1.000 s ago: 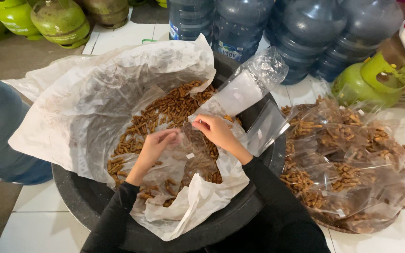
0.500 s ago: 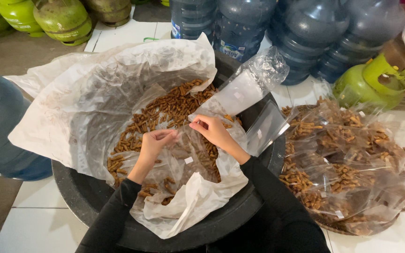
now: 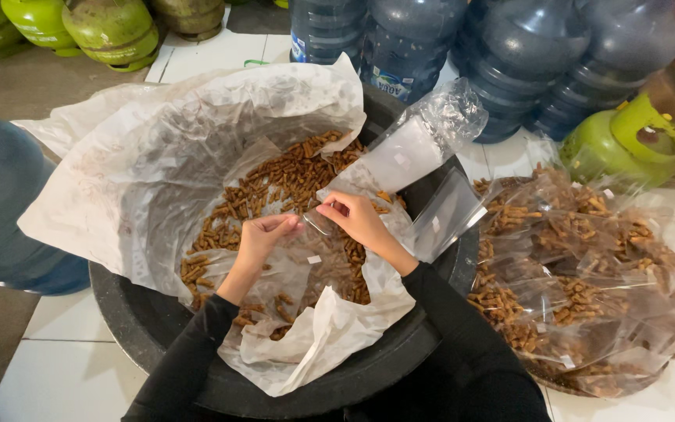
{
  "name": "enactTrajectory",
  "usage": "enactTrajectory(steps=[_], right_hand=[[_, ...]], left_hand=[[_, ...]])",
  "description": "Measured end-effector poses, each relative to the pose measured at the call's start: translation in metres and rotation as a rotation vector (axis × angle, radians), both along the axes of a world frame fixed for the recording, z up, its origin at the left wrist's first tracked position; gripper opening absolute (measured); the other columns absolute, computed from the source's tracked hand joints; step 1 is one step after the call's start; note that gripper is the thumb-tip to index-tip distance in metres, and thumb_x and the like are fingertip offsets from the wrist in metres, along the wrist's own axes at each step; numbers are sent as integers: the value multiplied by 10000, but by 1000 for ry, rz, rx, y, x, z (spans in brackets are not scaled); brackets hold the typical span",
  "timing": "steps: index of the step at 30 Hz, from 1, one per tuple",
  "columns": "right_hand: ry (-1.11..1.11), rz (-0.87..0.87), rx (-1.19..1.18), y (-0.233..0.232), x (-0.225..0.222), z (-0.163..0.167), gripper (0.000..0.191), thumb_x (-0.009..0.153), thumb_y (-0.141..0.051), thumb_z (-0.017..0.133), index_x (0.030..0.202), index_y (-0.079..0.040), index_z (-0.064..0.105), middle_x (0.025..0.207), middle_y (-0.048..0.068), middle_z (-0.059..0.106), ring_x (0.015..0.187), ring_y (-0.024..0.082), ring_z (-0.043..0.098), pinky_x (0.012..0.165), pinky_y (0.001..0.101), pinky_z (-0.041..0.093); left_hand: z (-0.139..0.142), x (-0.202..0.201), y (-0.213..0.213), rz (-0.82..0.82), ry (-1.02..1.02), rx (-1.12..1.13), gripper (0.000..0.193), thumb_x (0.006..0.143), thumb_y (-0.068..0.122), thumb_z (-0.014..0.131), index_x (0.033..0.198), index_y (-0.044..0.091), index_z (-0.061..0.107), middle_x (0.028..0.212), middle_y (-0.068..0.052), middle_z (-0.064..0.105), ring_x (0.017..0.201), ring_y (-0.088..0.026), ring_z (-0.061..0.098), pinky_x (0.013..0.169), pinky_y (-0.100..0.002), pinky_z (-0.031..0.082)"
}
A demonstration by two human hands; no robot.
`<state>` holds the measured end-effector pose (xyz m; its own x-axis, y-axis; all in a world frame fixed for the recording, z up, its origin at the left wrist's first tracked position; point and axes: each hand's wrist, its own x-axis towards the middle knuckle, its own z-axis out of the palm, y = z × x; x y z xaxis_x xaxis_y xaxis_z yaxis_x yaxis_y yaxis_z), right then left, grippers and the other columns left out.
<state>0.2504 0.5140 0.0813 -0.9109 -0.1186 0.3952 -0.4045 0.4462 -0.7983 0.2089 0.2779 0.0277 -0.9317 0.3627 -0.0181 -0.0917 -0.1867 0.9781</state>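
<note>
Since a second ago both hands have shifted slightly toward the middle of the tub, and the small clear bag [image 3: 318,223] between them sits a little lower over the snacks. Left hand [image 3: 263,234] and right hand [image 3: 361,219] each pinch the bag's mouth with narrowed fingers — thumb against forefinger — holding it just above the brown snack sticks [image 3: 275,187].

I judge the bag to be feather-light, limp and slippery; thin film like this clings to itself, so the open edge is the place to grip, one side per hand. The sticks look dry and brittle, likely to snap if squeezed.

A big plastic liner [image 3: 158,172] drapes over the black tub [image 3: 384,367] and holds the loose sticks. A stack of empty bags [image 3: 423,141] leans on the tub's far rim. Filled bags [image 3: 580,273] pile up just right of the tub. All of it stands on a white tiled floor [image 3: 64,367], ringed by blue water jugs [image 3: 509,55] and green gas cylinders [image 3: 111,27] — a cramped spot.
</note>
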Motion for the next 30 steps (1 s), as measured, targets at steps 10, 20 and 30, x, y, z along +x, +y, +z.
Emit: enactTrajectory(steps=[10,20,30], right_hand=[[14,-72,10,-1,-4,-11,205,958,-221,737,919,-25,694,638,16,609,545,80,506,514,277,403],[206,-20,121,-9,6,6,224,916,-198,791,1009,-65,636,801,42,556,702,155,565,613,313,462],[410,312,503,-5,27,27,264,847,-51,588,1098,-21,666,1064,97,651,995,347,645,853,406,524]], left_hand=[[9,13,11,-169,-69,122,363,976,246,613,1253,21,673,1160,-81,762,1023,-105,756,913,-240,605],[8,9,1,109,176,-189,210,899,127,803,1035,-33,789,890,-65,786,775,-70,686,647,-223,488],[37,31,10,122,707,-456,233,911,83,735,1134,21,754,975,-94,790,853,-206,782,738,-315,584]])
